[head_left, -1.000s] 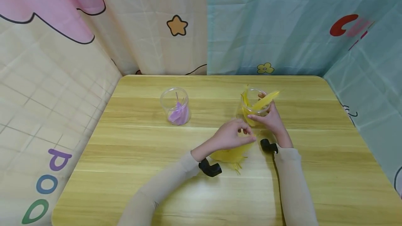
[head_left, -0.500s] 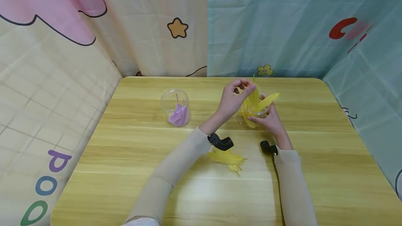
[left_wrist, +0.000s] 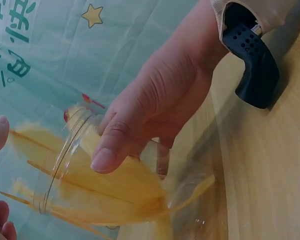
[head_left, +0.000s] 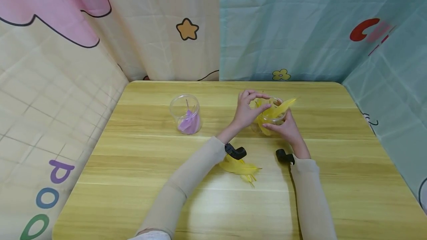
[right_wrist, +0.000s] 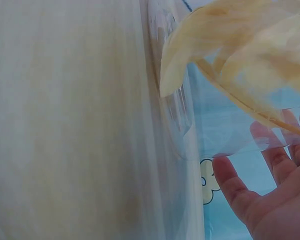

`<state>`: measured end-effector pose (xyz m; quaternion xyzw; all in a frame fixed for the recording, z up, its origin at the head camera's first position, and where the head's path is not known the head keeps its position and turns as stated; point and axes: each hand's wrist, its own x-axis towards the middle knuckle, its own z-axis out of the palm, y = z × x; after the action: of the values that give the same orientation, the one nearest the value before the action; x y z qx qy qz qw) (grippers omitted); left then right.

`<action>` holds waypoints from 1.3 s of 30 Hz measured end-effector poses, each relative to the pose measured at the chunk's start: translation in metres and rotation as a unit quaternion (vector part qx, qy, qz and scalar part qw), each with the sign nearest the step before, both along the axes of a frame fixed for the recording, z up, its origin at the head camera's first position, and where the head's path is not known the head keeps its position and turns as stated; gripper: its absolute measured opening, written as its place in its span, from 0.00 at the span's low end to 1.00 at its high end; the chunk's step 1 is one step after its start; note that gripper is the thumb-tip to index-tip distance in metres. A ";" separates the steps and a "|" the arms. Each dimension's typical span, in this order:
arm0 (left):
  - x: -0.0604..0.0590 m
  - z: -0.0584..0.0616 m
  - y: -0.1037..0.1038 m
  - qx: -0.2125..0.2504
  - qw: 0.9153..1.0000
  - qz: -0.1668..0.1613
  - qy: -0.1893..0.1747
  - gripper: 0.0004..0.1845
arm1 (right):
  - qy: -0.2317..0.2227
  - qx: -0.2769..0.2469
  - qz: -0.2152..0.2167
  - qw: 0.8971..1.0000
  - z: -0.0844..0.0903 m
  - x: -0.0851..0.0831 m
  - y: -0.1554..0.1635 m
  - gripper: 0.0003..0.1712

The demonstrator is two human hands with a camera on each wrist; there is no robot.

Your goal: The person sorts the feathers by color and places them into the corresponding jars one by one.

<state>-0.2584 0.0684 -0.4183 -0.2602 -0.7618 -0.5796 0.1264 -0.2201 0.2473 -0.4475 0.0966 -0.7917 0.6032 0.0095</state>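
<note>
Head view: a clear jar of purple feathers (head_left: 188, 115) stands left on the wooden worktop (head_left: 133, 166). The left hand (head_left: 247, 108) hovers, fingers loosely curled, over the yellow-feather jar (head_left: 271, 116), which the right hand (head_left: 286, 129) grips. Feathers look light, soft, best pinched by the quill. Patterned curtains (head_left: 300, 21) behind.

The left hand (head_left: 245, 109) hides part of the jar (head_left: 271, 118) by the table's far edge. In the right wrist view everything looks blurry.

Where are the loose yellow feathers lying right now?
In the head view, the loose yellow feathers lie on the table, just under the left forearm, nearer the person than both jars.
</note>
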 end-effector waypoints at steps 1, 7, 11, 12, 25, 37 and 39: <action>0.001 -0.002 -0.002 -0.002 1.000 -0.002 0.002 0.14 | 0.000 -0.002 0.001 1.000 0.000 0.000 0.000 0.56; 0.012 -0.011 -0.020 0.000 0.999 -0.004 0.036 0.14 | 0.002 -0.004 0.001 1.000 0.000 -0.002 -0.001 0.56; 0.023 -0.021 -0.034 -0.051 0.997 -0.006 0.052 0.10 | 0.012 0.003 0.001 1.000 0.003 -0.001 -0.002 0.56; 0.026 -0.023 -0.037 -0.083 0.995 -0.012 0.052 0.10 | 0.015 0.004 0.002 1.000 0.003 -0.001 -0.002 0.56; 0.073 -0.048 -0.030 -0.473 0.870 -0.126 0.051 0.19 | 0.017 0.003 -0.018 1.000 -0.024 -0.013 0.007 0.59; 0.084 -0.056 -0.019 -0.530 0.831 -0.138 0.099 0.21 | 0.002 0.006 -0.020 1.000 -0.013 -0.007 0.004 0.57; 0.084 -0.054 -0.019 -0.535 0.827 -0.141 0.100 0.20 | 0.002 0.005 -0.016 1.000 -0.007 -0.003 0.002 0.56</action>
<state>-0.1741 0.0496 -0.4727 -0.4479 -0.8909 -0.0630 -0.0401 -0.2233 0.2492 -0.4542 0.0851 -0.7962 0.5986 0.0205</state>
